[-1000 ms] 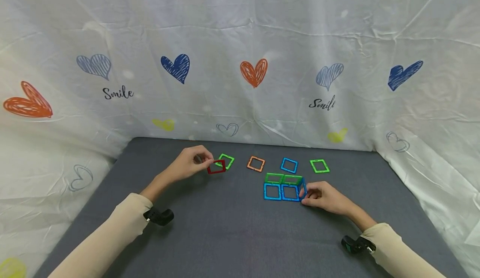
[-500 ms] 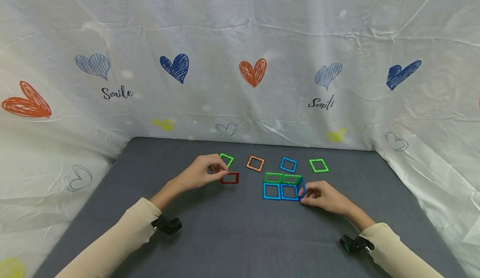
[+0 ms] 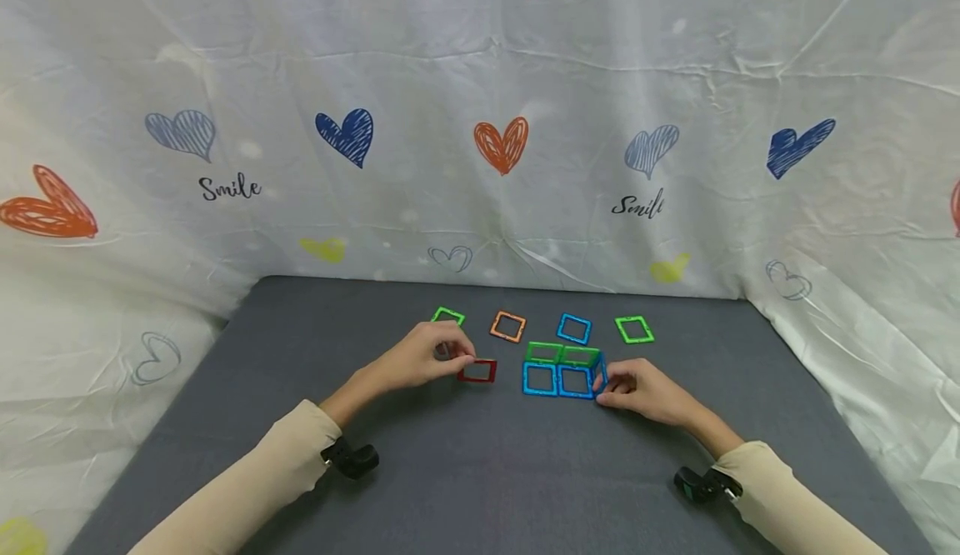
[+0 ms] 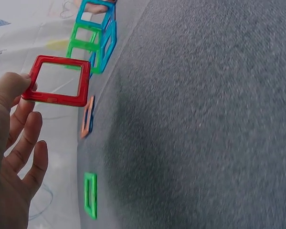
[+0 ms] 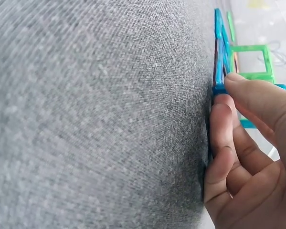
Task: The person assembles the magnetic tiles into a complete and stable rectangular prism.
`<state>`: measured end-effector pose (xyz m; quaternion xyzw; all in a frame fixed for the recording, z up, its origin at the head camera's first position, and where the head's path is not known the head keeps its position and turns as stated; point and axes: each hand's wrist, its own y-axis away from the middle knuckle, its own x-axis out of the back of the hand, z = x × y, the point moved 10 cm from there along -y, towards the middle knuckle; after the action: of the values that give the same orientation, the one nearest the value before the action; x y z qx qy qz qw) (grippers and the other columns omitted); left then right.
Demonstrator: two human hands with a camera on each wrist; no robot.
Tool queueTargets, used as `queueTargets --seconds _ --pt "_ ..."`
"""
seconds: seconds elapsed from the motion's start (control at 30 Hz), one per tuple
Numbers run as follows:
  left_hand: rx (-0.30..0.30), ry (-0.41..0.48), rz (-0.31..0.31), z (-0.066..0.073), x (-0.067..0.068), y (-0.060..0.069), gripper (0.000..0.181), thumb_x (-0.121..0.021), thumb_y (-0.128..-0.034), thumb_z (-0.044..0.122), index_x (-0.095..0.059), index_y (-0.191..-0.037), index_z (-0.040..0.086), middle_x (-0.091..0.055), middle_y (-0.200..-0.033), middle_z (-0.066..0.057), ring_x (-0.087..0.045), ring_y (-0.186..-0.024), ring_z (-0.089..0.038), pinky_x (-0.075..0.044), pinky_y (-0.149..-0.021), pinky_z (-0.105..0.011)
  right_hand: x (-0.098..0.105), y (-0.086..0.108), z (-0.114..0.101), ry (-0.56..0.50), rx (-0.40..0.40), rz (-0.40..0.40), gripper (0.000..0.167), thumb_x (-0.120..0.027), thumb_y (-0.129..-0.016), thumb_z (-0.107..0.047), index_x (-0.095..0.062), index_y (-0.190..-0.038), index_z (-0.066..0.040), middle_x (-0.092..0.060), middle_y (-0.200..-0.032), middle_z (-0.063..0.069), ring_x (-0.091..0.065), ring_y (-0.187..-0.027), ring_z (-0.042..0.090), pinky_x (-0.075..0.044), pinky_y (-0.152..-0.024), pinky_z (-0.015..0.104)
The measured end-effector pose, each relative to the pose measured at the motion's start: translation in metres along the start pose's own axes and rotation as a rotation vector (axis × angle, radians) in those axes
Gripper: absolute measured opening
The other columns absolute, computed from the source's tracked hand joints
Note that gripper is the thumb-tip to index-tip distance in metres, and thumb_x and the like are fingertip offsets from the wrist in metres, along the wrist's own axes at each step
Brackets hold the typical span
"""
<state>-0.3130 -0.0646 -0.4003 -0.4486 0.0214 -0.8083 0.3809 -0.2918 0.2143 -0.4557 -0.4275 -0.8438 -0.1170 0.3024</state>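
Note:
My left hand (image 3: 422, 357) pinches a red square frame (image 3: 492, 371) by its left edge, a short way left of the joined frames. In the left wrist view the red frame (image 4: 84, 90) is held between thumb and fingers of the hand (image 4: 14, 152). Two blue frames (image 3: 541, 393) stand side by side, with two green frames (image 3: 545, 343) behind them and a blue frame at the right end. My right hand (image 3: 651, 390) grips that right end; in the right wrist view the thumb of the hand (image 5: 252, 138) presses the blue edge (image 5: 219, 88).
Behind, on the grey table (image 3: 480, 472), lie a green frame (image 3: 448, 312) partly hidden by my left hand, an orange frame (image 3: 507, 327), a blue frame (image 3: 574, 329) and another green frame (image 3: 634, 330). A white cloth (image 3: 420, 30) printed with hearts hangs beyond the table.
My left hand has carried the red frame rightward and nearer the front, away from the green frame and closer to the joined frames. The right hand keeps its grip at their right end.

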Motion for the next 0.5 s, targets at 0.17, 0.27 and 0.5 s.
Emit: queueTargets --seconds 0.17,0.27,0.5 --pt "-0.016 0.013 -0.010 0.004 -0.010 -0.005 0.003 -0.073 -0.0973 0.013 -0.075 -0.099 0.013 -0.061 -0.090 0.010 -0.059 -0.080 -0.006 -0.054 -0.071 -0.029 0.000 -0.003 0.001 0.011 -0.011 0.007 0.007 -0.073 -0.096 -0.011 -0.071 -0.101 -0.005 -0.069 -0.090 0.000 -0.066 -0.077 0.019 -0.053 -0.067 0.028" --pt "-0.024 -0.002 -0.020 0.007 -0.017 -0.009 0.003 -0.073 -0.0974 0.014 -0.075 -0.099 0.012 -0.060 -0.089 0.010 -0.058 -0.080 -0.005 -0.054 -0.069 -0.029 0.001 -0.005 0.002 0.010 -0.009 0.008 0.007 -0.073 -0.096 -0.010 -0.071 -0.101 -0.004 -0.069 -0.090 0.001 -0.066 -0.077 0.020 -0.054 -0.067 0.029" --pt "-0.046 0.011 -0.037 0.017 -0.037 -0.025 0.003 -0.073 -0.0970 0.012 -0.075 -0.098 0.012 -0.059 -0.090 0.010 -0.057 -0.080 -0.004 -0.052 -0.068 -0.027 0.001 -0.006 0.000 0.000 -0.009 0.007 0.008 -0.072 -0.096 -0.009 -0.071 -0.101 -0.003 -0.069 -0.090 0.002 -0.067 -0.077 0.019 -0.053 -0.067 0.028"
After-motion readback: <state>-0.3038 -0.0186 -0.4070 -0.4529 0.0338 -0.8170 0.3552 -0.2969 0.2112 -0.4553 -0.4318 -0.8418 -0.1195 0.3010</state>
